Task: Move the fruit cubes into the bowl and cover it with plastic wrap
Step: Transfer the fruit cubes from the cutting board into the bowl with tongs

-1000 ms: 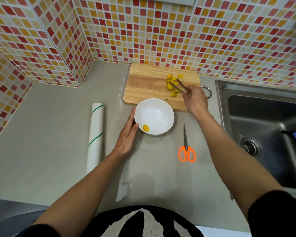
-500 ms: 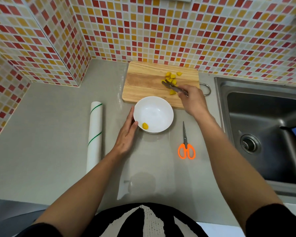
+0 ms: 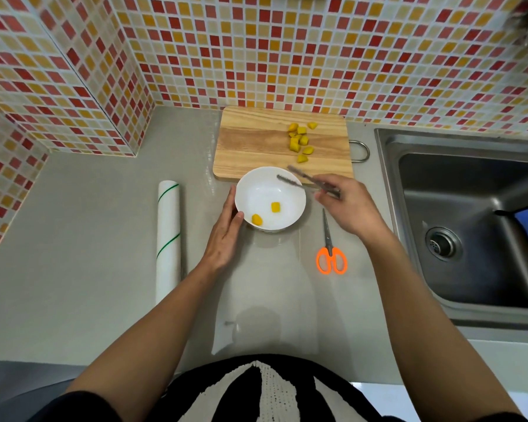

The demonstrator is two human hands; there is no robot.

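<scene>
While the roll of plastic wrap (image 3: 168, 242) lies lengthwise on the counter (image 3: 73, 269) well to the left of both hands, the left hand (image 3: 223, 236) rests flat against the left wall of the bowl (image 3: 297, 202), fingers straight and thumb touching the rim, steadying it without closing around it. Inside the bowl, just right of that thumb, lie two fruit cubes (image 3: 257, 219), one near the thumb and one nearer the middle. Beyond the bowl, the cutting board (image 3: 250, 144) carries the remaining fruit pieces (image 3: 299, 141) in a loose cluster, up and slightly left of the right hand. The right hand (image 3: 351, 208) pinches a pair of tongs (image 3: 305, 181) near the handle end; the two tips are spread apart over the bowl's far right rim and hold nothing. Just below this hand, a pair of scissors (image 3: 331, 257) with orange handles lies on the counter. Farther right sits the sink (image 3: 470, 223).
</scene>
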